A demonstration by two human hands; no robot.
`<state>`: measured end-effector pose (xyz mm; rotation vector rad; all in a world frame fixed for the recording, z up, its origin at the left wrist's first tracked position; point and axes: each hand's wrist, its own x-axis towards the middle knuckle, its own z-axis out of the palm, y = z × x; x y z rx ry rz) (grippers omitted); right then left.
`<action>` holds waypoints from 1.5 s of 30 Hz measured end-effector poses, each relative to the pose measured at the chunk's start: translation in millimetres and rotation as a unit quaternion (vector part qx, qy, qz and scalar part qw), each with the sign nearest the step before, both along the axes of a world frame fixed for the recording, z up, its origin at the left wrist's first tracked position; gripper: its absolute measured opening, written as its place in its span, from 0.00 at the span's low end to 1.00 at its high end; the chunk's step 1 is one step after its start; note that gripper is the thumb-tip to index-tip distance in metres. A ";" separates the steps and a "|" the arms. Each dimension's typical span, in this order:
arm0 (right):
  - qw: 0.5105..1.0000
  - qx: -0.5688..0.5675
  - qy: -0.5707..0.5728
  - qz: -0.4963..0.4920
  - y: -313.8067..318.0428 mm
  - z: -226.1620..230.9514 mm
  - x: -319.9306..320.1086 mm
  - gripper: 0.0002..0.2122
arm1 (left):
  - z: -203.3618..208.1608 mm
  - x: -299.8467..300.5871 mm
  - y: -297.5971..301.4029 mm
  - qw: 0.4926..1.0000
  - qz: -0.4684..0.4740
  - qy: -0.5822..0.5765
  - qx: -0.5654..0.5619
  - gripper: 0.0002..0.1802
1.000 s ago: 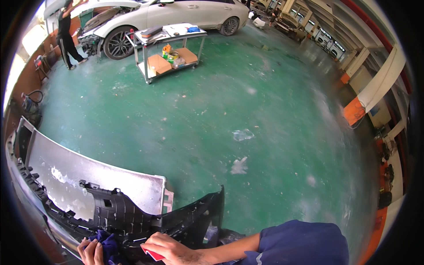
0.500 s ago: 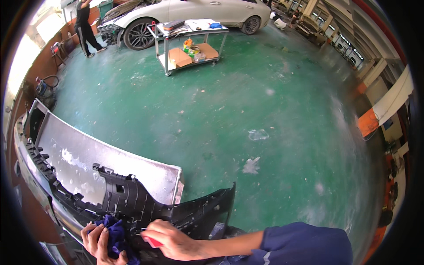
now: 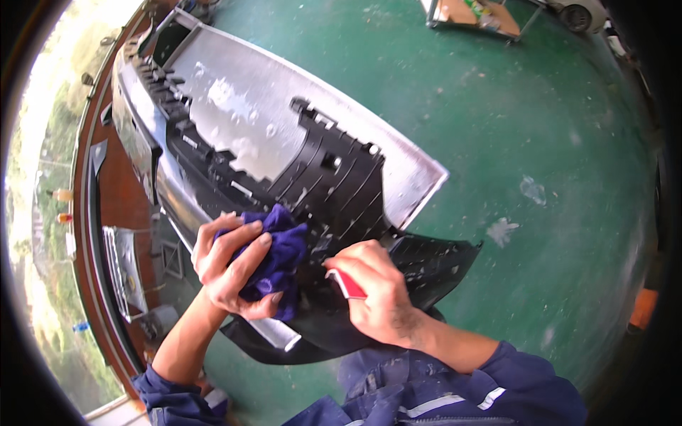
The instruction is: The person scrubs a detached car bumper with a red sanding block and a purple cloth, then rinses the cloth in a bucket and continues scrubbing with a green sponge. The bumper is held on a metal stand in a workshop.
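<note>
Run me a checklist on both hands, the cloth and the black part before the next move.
1. Cloth in hand: ok; the left hand grips the purple-blue cloth.
2. Red-and-white piece in hand: ok; the right hand holds the red-and-white piece.
3. Cloth apart from that piece: ok; a gap shows between them.
4. Working edge of the piece in good condition: cannot tell; too small and partly covered by fingers.
5. Black part firmly supported: cannot tell; it overlaps the silvery panel in view, but its supports are hidden.
6. Green floor unmarked: not ok; pale patches show.
</note>
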<state>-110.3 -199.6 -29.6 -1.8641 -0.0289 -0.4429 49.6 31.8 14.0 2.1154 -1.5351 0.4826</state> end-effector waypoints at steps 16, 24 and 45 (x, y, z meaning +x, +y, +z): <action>0.999 -0.026 0.014 0.019 -13.5 0.4 -7.1 0.19 | -4.3 -2.0 2.6 1.000 0.006 0.013 -0.007 0.38; 0.997 -0.059 0.049 0.014 -16.8 10.4 -9.0 0.18 | -3.3 -3.1 1.3 1.000 0.009 0.007 -0.019 0.37; 0.989 -0.116 0.093 -0.002 -33.9 9.8 -43.5 0.24 | -0.4 -4.0 -1.0 1.000 0.019 -0.005 0.005 0.37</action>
